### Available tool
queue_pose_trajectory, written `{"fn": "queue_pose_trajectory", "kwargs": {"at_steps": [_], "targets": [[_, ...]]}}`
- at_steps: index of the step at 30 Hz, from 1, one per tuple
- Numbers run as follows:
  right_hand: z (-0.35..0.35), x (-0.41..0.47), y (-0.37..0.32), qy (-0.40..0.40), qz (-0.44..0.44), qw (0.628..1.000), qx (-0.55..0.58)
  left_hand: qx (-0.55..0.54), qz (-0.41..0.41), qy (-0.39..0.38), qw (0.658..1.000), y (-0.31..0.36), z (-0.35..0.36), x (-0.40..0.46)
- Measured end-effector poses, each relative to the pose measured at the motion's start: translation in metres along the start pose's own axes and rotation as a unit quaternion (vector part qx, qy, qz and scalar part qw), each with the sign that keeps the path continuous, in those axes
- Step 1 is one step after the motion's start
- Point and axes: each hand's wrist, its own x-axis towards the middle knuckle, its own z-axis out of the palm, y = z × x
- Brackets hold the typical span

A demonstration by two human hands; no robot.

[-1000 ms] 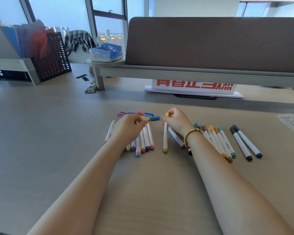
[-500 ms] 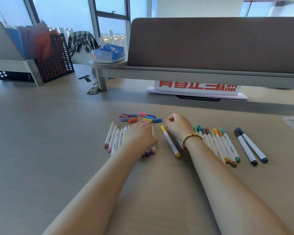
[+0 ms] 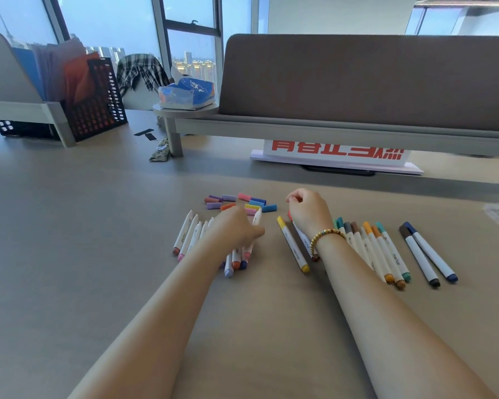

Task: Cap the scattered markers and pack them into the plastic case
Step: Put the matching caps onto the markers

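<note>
Upper left, a black mesh basket [image 3: 98,110] holds folders. At centre the left hand [image 3: 236,228], fingers curled, grips an uncapped marker [image 3: 255,226] among the white markers [image 3: 189,236]. The right hand [image 3: 308,211] is a fist above the yellow marker [image 3: 293,244]. Loose caps [image 3: 239,203] lie behind on the worktop [image 3: 69,254].

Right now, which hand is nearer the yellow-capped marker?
Right. The right hand sits just beside the yellow-capped marker, right of its cap; the left hand rests over the uncapped markers further left.
</note>
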Motion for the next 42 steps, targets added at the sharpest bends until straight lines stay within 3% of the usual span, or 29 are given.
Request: {"fn": "queue_pose_trajectory", "kwargs": {"at_steps": [4,11,16,22,24,27,29,32,38,42], "targets": [[0.018,0.015,-0.011,-0.034,-0.045,0.998,-0.033,-0.199,-0.047,0.017,0.979,-0.032,-0.010,0.012],[0.055,0.053,-0.032,-0.037,-0.093,0.977,-0.191,-0.369,-0.066,0.044,0.926,-0.044,-0.016,0.017],[0.072,0.070,-0.042,-0.117,-0.064,0.962,-0.240,-0.388,-0.057,0.022,0.920,-0.044,-0.017,0.014],[0.077,0.071,-0.047,-0.135,-0.048,0.953,-0.265,-0.347,-0.062,0.041,0.935,-0.044,-0.013,0.018],[0.068,0.067,-0.048,-0.123,-0.042,0.976,-0.176,-0.368,-0.061,0.043,0.927,-0.043,-0.012,0.017],[0.038,0.048,-0.050,-0.148,-0.017,0.986,0.075,-0.391,-0.049,0.040,0.918,-0.035,-0.011,0.013],[0.019,0.030,-0.045,-0.153,-0.004,0.968,0.200,-0.372,-0.028,0.031,0.927,-0.029,-0.009,0.009],[-0.001,0.013,-0.028,-0.175,0.040,0.900,0.398,-0.335,0.011,0.006,0.942,-0.022,-0.005,0.001],[-0.016,0.000,-0.014,-0.169,0.079,0.859,0.477,-0.303,0.059,-0.022,0.951,-0.013,0.003,-0.007],[-0.017,0.002,-0.009,-0.114,0.086,0.882,0.449,-0.240,0.093,-0.039,0.965,-0.014,0.003,-0.008]]}}
